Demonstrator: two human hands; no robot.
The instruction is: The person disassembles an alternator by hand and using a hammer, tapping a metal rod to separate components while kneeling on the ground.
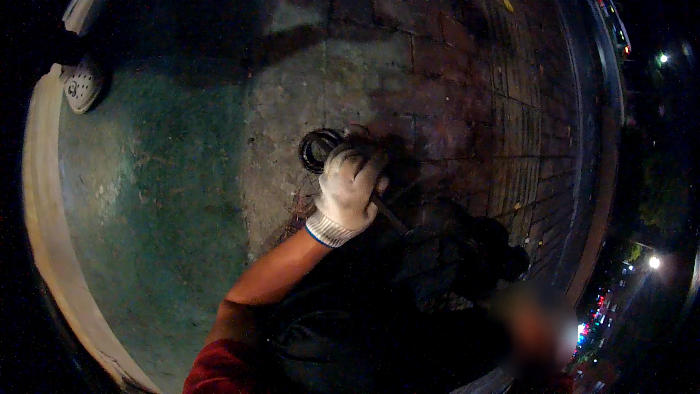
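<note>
At about nine o'clock near the rim, a white perforated clog on another person's foot rests at the edge of a pale curb that bends down the left side. Inside the curb lies a green painted floor, giving way toward the middle to a rough grey concrete strip. Just left of centre, the person's left hand, in a white knit work glove with a ribbed cuff, comes up from six o'clock on a bare forearm with a red sleeve at the elbow. Its fingers are curled tight around a coil of dark wire, which sticks out of the fist at about eleven o'clock and hangs just above the concrete. A thin dark strand runs from under the hand toward four o'clock. Below and right of the hand sits a dark bag, its details lost in shadow. From one to four o'clock spreads red brick paving. The right hand cannot be seen.
</note>
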